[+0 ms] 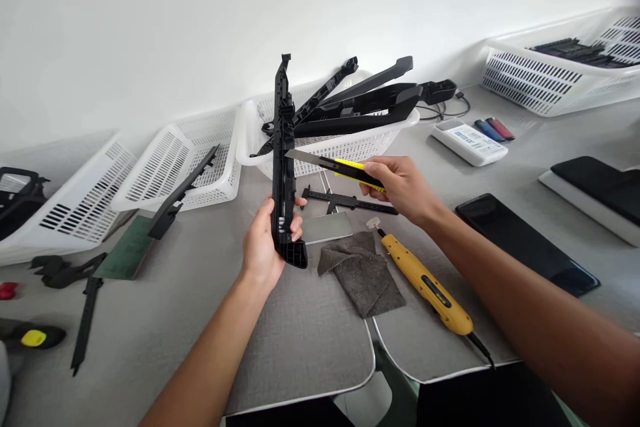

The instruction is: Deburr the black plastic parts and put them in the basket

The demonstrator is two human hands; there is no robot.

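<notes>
Wrapped round the lower end of a long black plastic trim piece [284,147], my left hand [264,240] holds it upright above the table. The ribbed, clip-covered side of the piece faces me. My right hand [400,187] grips a yellow and black utility knife [345,170] with its blade out, pointing left. The blade tip meets the middle of the trim piece in the picture; whether it touches I cannot tell. Behind the piece stands a white basket [350,147] with several long black plastic parts [360,110] sticking out of it.
Below my hands lie a grey cloth [363,277], a yellow corded tool [427,283], a black caliper [350,201] and a flat grey block [327,227]. A black phone [525,240] lies right. More white baskets [215,180] line the wall, and a green board [125,250] lies left.
</notes>
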